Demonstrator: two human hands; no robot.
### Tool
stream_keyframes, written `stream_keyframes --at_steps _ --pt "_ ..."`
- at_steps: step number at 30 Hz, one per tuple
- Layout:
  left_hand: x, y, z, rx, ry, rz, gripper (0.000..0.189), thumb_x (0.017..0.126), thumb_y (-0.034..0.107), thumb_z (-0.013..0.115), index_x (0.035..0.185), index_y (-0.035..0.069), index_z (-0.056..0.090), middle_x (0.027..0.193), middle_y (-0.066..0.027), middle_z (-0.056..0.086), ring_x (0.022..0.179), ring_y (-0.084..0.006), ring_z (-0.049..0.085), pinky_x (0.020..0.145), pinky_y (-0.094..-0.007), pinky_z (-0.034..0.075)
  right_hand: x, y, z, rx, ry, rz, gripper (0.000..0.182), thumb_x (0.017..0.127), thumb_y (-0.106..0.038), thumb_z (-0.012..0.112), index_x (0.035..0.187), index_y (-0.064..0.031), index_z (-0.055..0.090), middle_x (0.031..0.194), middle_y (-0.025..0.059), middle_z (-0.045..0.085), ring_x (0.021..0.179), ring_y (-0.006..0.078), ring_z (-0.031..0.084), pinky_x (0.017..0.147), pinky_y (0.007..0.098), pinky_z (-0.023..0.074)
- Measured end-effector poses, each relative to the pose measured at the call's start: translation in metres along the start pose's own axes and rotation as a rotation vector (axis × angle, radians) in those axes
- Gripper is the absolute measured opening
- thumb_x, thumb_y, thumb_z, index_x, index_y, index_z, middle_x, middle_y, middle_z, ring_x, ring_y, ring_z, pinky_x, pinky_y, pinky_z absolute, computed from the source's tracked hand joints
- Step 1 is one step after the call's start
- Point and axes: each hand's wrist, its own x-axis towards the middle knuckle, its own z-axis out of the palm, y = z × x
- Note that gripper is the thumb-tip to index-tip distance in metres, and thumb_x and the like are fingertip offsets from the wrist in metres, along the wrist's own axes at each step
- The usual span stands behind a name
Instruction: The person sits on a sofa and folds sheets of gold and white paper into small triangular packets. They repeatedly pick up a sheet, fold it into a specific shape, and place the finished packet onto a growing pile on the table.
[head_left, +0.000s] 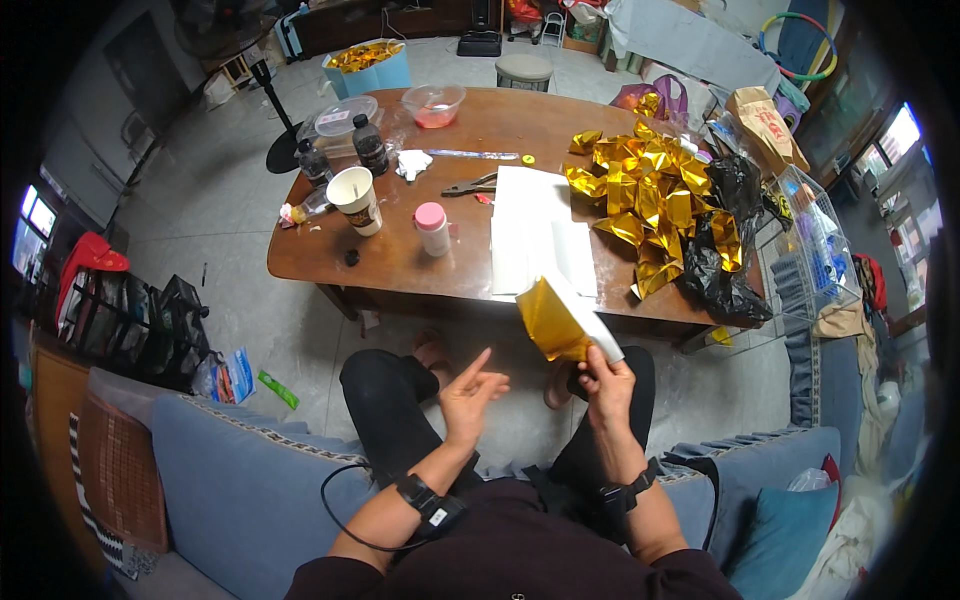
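Note:
My right hand (606, 386) pinches a sheet of gold foil paper (553, 319) by its lower corner, with its white backing facing right and the sheet bent along its length. To the left, over my lap, my left hand (471, 397) has its index finger extended and holds nothing. Beyond the foil sheet, white paper sheets (529, 225) lie in an uneven stack at the table's front edge. A pile of folded gold foil pieces (649, 195) spreads over the table's right side, partly on a black plastic bag (720, 277).
The wooden table (322, 255) carries a pink-capped bottle (433, 231), a paper cup (355, 201), pliers (470, 186), dark bottles (370, 145) and a clear bowl (433, 106). A wire basket (814, 232) stands at the right. Behind the table, a light-blue container (373, 76) holds gold pieces.

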Motion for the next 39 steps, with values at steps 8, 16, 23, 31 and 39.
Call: stream_keyframes --at_steps 8,16,23,31,39 --pt "0.035 0.036 -0.041 -0.286 -0.536 -0.429 0.042 0.088 0.018 0.063 0.125 0.001 0.053 0.109 -0.0074 0.062 0.097 -0.0135 0.060 0.073 -0.0252 0.051 0.006 -0.024 -0.022 -0.232 -0.496 0.240 0.025 0.086 -0.012 0.066 0.105 0.0036 0.062 0.078 0.0037 0.063 0.061 0.0086 0.055 0.054 0.0196 0.0433" --pt "0.042 0.055 -0.023 0.006 -0.603 -0.361 0.023 0.086 0.008 0.063 0.108 0.000 0.065 0.076 -0.0080 0.066 0.059 -0.0090 0.061 0.050 -0.0181 0.046 0.002 -0.027 -0.019 -0.442 -0.504 0.123 0.017 0.085 -0.007 0.064 0.098 0.0029 0.065 0.076 0.0057 0.063 0.060 0.0087 0.053 0.057 0.0200 0.0433" --pt "0.034 0.022 -0.032 -0.621 -0.476 -0.465 0.025 0.084 -0.002 0.056 0.107 0.000 0.067 0.092 -0.0125 0.067 0.070 -0.0167 0.065 0.058 -0.0199 0.050 0.012 -0.013 -0.032 0.138 -0.666 0.327 0.019 0.085 0.001 0.056 0.103 0.0001 0.064 0.091 0.0085 0.063 0.077 0.0138 0.059 0.070 0.0253 0.0480" --pt "0.028 0.040 -0.025 -0.453 -0.316 -0.411 0.023 0.086 0.001 0.062 0.108 0.000 0.065 0.102 -0.0135 0.064 0.077 -0.0155 0.063 0.062 -0.0188 0.050 0.005 -0.015 -0.017 0.019 -0.411 0.271 0.021 0.088 -0.007 0.062 0.108 0.0009 0.062 0.084 0.0072 0.063 0.070 0.0121 0.059 0.061 0.0233 0.0477" --pt "0.030 0.032 -0.023 -0.121 -0.168 -0.145 0.020 0.084 0.005 0.067 0.103 0.000 0.068 0.102 -0.0053 0.065 0.078 -0.0110 0.062 0.068 -0.0225 0.050 0.003 -0.011 -0.008 -0.090 -0.252 0.157 0.021 0.088 -0.010 0.064 0.105 0.0023 0.064 0.077 0.0017 0.059 0.057 0.0046 0.047 0.052 0.0180 0.0383"
